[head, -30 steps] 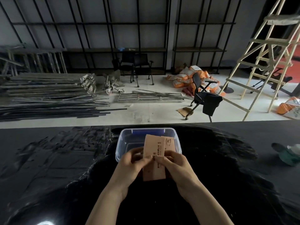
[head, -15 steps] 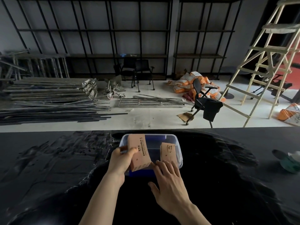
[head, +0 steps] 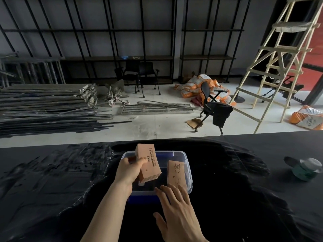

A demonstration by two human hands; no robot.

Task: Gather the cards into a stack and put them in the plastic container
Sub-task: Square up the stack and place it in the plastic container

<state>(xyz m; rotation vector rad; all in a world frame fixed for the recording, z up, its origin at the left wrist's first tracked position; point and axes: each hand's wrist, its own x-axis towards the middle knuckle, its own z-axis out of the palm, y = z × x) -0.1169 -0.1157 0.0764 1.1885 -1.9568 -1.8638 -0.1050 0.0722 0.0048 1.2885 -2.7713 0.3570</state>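
The black table bears the plastic container and perhaps a green jar.

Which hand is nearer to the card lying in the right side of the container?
Right. The right hand has fingertips at the near end of the lone card; the left hand holds the card stack over the plastic container's left side.

A thick stack of tan cards with dark print is held tilted above the left half of the clear plastic container. A second, thinner bunch of tan cards leans upright inside the container's right side — printed face outward.
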